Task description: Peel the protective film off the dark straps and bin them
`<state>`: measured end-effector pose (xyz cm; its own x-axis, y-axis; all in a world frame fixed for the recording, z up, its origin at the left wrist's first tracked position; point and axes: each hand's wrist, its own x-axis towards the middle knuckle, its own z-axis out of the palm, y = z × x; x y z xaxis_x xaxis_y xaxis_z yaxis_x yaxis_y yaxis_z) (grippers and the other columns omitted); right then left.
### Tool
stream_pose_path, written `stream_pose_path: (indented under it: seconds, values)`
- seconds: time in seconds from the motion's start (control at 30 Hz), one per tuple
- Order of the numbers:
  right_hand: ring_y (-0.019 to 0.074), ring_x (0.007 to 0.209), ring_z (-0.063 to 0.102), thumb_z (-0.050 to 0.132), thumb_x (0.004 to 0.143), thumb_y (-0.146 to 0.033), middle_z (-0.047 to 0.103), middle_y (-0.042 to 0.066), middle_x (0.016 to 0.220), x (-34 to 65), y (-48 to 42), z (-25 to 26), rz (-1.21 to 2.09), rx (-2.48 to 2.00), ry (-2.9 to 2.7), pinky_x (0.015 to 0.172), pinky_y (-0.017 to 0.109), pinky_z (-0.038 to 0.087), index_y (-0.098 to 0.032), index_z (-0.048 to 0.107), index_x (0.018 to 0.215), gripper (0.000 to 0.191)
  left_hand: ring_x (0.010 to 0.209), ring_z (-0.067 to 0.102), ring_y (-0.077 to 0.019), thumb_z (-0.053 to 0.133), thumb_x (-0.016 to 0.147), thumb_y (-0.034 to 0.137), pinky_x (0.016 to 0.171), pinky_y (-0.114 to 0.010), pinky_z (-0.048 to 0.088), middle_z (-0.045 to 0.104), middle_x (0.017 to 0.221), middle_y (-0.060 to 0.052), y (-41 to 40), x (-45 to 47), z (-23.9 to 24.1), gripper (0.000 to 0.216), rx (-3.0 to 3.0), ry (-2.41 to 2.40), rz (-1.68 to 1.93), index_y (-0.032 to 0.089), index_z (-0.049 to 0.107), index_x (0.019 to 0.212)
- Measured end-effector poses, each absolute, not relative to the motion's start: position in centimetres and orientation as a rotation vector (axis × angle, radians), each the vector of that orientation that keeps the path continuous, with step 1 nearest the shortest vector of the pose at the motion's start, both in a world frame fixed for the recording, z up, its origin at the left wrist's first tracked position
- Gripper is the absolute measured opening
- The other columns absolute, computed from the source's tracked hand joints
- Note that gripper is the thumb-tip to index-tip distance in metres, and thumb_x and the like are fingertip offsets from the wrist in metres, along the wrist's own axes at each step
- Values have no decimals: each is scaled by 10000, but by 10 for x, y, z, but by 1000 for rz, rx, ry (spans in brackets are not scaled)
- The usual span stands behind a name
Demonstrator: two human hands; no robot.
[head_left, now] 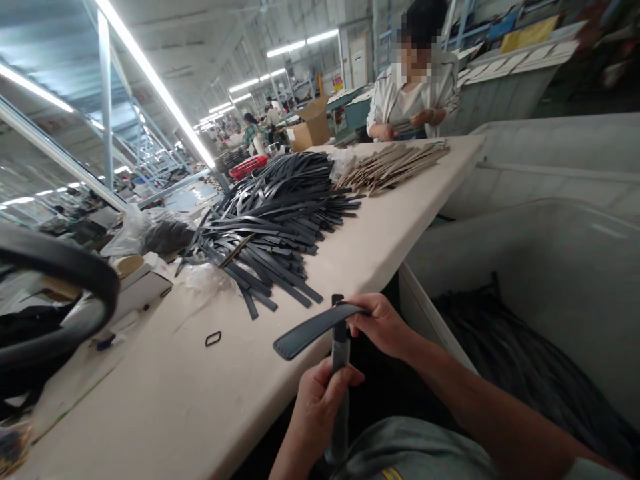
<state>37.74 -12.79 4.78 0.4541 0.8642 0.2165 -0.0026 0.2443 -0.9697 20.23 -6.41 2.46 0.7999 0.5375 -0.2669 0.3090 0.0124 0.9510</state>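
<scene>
A dark grey strap [307, 333] with a stitched, rounded end spans my two hands at the table's near edge. My right hand [383, 325] is closed, pinching the strap where it bends over beside a small black piece [337, 298]. Lower down, my left hand [320, 400] wraps round the hanging length of strap [341, 353], thumb pressed on it. What that length joins behind my right fingers is partly hidden. On the table to the left lies a small black rectangular ring [213, 339], apart from both hands.
A big heap of dark straps [280, 207] covers the table's [165, 400] far part, with tan strips [393, 167] beyond. A large bin [530, 247] of dark straps stands at right. Across the table stands another person [413, 87]. A black curved bar [100, 280] intrudes at left.
</scene>
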Motion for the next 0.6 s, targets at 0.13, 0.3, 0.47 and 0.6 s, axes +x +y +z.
stream_pose_path:
  seconds: [0.13,0.3,0.47,0.6]
  values:
    - [66,445,436,660,841,-497,728,37,738,414,-148,44,504,-1261,-755,413,209,347,-162,753,794,351,806,573,-174,584,846,441,747,-240,413,698,815,-22,-83,208,10,312,1653,663,59,177,747,813]
    - [70,425,441,634,849,-482,765,89,860,454,-193,46,255,-1406,-614,395,223,366,-153,733,824,344,926,626,-227,632,818,482,842,-265,472,735,964,-47,-92,213,-9,371,1599,576,27,196,730,1034]
    - [44,436,405,616,846,-480,752,67,1014,508,-256,79,-153,-1509,-496,448,209,457,-177,717,874,320,1138,608,-278,742,722,483,968,-315,487,613,1350,-58,-71,201,-25,601,1429,726,138,269,614,1269]
    - [138,758,641,689,787,-485,726,61,1107,556,-291,86,-252,-1654,-466,497,196,524,-172,735,979,370,1134,627,-258,807,635,508,974,-265,495,611,1359,-34,-50,181,-28,666,1383,831,193,282,629,1236]
